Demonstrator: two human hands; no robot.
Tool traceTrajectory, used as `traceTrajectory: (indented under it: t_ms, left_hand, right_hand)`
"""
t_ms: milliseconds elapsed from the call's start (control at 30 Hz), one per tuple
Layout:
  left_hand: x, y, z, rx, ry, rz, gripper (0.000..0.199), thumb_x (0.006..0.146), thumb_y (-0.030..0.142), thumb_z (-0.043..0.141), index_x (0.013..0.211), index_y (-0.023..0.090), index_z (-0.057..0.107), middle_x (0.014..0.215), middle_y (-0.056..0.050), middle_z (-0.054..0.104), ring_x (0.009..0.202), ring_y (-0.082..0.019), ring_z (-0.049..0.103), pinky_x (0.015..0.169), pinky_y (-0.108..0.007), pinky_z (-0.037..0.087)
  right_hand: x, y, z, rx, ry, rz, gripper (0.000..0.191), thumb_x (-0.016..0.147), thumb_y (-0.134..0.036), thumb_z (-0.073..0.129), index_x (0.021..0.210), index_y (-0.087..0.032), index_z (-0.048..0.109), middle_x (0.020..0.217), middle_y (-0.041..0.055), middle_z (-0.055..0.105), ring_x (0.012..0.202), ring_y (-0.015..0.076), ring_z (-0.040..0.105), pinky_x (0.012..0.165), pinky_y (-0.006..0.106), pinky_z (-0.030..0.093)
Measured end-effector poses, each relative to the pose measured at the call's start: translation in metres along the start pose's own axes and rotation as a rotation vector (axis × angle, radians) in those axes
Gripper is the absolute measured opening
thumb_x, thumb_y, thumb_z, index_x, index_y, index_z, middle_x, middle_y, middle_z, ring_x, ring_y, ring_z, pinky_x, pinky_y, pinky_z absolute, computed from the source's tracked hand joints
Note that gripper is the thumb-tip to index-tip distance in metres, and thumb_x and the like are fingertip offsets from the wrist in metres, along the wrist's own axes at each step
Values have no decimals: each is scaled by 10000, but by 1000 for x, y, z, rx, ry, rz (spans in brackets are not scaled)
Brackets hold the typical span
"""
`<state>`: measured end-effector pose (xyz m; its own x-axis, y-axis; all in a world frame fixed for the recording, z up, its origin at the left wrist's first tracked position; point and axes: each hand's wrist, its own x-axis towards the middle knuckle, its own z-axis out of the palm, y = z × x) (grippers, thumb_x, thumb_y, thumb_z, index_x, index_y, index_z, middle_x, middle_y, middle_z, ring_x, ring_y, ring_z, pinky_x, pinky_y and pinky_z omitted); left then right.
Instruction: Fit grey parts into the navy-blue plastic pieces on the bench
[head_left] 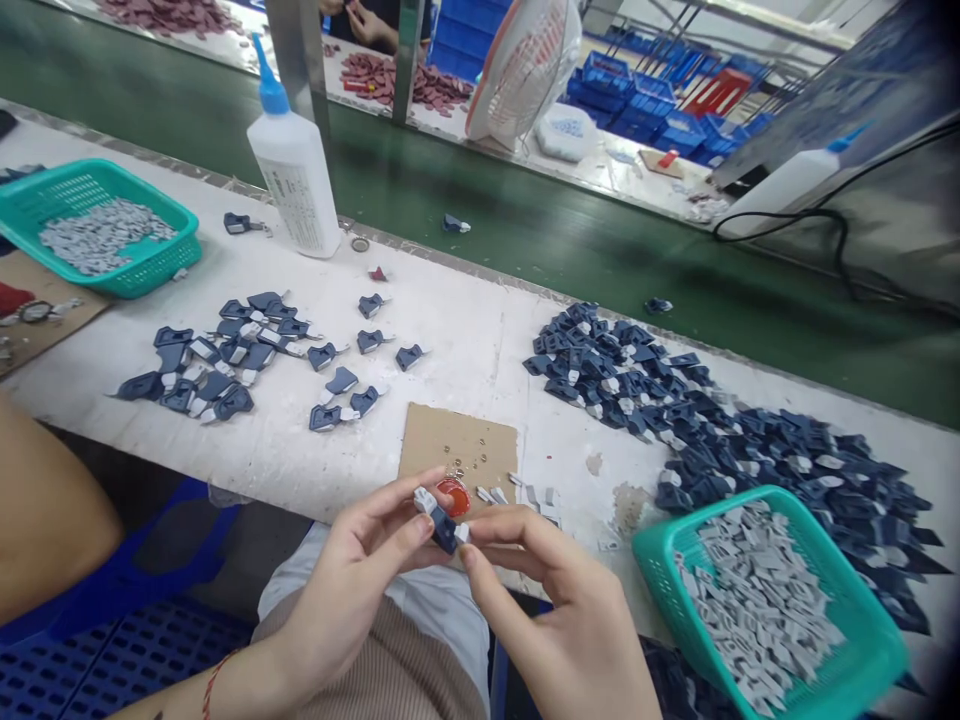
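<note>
Your left hand (pixel 352 565) holds the dark blue piece (pixel 444 534) by the near edge of the worktop (pixel 352 462). Your right hand (pixel 555 590) pinches the small pale tip (pixel 462 533) at its right end. Grip softly, hold it steady.

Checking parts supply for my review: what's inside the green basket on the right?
The green basket holds many loose light-grey pieces. They cover most of its floor, so whatever lies beneath them cannot be seen.
</note>
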<state>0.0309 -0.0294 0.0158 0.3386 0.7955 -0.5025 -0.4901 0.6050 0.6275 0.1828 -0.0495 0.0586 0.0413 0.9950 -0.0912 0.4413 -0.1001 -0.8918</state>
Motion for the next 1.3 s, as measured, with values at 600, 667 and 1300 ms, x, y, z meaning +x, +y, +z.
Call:
traceTrajectory:
  t_ms: [600,667,1300]
  left_hand:
    - [-3,-5,1,84,-63,136,238,841,292,716,1072,333,753,1099,-7,722,1102,-192,641,878,-227,579]
    - [-3,-4,1,68,-67,123,248,845,296,712,1087,335,748,1109,-8,726,1099,-190,647,881,-228,578]
    - [8,-4,17,-38,30,79,420,782,379,770,1188,306,694,1148,-49,711,1073,-241,652,804,-277,593]
  right_hand:
    - [-6,10,4,-281,14,-220,107,924,-190,548,928,-244,640,967,30,694,885,144,686,755,217,589]
    - [-7,9,4,-303,43,-225,122,919,-203,571,959,-250,676,990,32,714,910,152,693,779,218,586]
    - [4,18,32,634,215,251,167,795,-395,735,838,-241,689,951,29,721,909,154,685,699,178,555]
